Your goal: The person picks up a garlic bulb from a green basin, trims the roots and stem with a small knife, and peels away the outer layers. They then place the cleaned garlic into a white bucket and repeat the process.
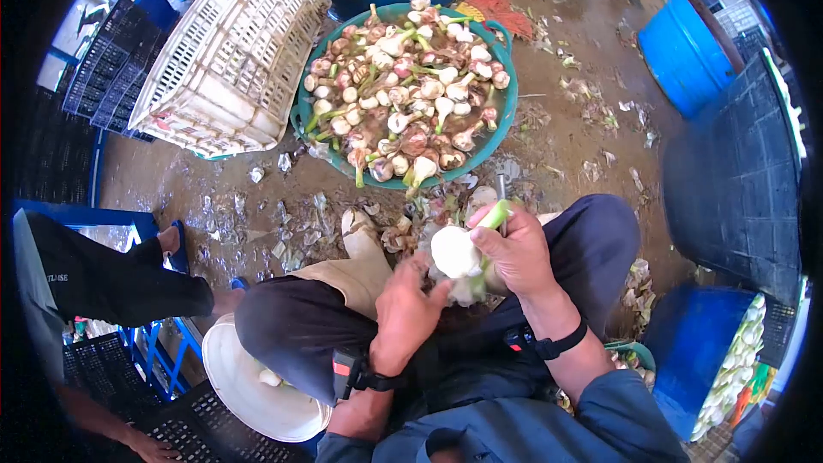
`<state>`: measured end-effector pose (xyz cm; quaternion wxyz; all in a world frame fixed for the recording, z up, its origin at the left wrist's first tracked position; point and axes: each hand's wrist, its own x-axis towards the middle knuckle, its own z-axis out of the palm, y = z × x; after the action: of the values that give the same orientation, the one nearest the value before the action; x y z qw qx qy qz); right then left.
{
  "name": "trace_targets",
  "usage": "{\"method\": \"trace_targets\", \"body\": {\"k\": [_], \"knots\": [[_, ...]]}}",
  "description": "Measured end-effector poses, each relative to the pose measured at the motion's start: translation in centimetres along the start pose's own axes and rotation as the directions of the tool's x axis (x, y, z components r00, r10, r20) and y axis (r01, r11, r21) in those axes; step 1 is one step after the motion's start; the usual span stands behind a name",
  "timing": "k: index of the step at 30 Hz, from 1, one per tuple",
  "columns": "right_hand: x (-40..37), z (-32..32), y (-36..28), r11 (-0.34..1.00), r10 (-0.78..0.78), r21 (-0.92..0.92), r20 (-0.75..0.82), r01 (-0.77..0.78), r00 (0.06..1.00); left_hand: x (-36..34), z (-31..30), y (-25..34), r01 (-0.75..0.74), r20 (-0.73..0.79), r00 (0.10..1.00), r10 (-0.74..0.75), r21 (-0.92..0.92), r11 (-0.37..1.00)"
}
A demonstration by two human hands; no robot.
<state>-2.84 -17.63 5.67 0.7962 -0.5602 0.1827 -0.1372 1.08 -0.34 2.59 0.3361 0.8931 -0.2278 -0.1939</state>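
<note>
A white garlic bulb [455,251] with a green stem is held above my lap. My right hand [516,250] grips it by the stem, and a thin metal blade or rod [501,187] sticks up beside the fingers. My left hand [408,307] is at the left side of the bulb, fingers curled, with pale peel by the fingertips; what it holds is too blurred to tell. In front of me, a round green basin [513,111] holds many garlic bulbs, some with green stems.
A white plastic crate [227,90] stands left of the basin. Peel litters the wet floor [549,154]. Blue barrels [686,51] and a dark crate [733,180] are at right. A white bucket [227,377] is by my left knee. Another person's leg [129,279] and hand [150,446] show at left.
</note>
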Motion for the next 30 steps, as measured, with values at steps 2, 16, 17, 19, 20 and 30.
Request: {"method": "trace_targets", "body": {"k": [2,16,17,19,20,30], "knots": [[0.1,-0.2,0.1,0.999,0.003,-0.047,0.032,-0.001,0.999,0.4,0.3,-0.7,0.022,-0.064,0.996,-0.056,-0.448,0.894],[-0.4,0.6,0.6,0.966,0.101,-0.249,0.142,-0.063,0.985,0.9,-0.9,-0.1,-0.401,-0.188,0.914,0.36,-0.29,0.869],[-0.3,0.5,0.5,0.974,0.112,-0.207,0.076,-0.094,0.991,1.0,-0.8,0.1,-0.457,-0.19,0.887,0.421,-0.225,0.861],[0.2,0.4,0.1,0.982,0.14,-0.118,-0.053,-0.145,0.989,1.1,-0.6,0.6,-0.586,-0.137,0.808,0.573,-0.088,0.806],[0.4,0.4,0.2,0.99,0.143,0.022,-0.116,-0.142,0.983,1.1,-0.5,0.8,-0.571,-0.107,0.819,0.563,-0.071,0.818],[1.5,-1.8,-1.1,0.874,0.258,0.486,-0.465,0.001,0.847,0.1,1.6,-2.1,-0.477,0.131,0.879,0.459,0.251,0.842]]}}
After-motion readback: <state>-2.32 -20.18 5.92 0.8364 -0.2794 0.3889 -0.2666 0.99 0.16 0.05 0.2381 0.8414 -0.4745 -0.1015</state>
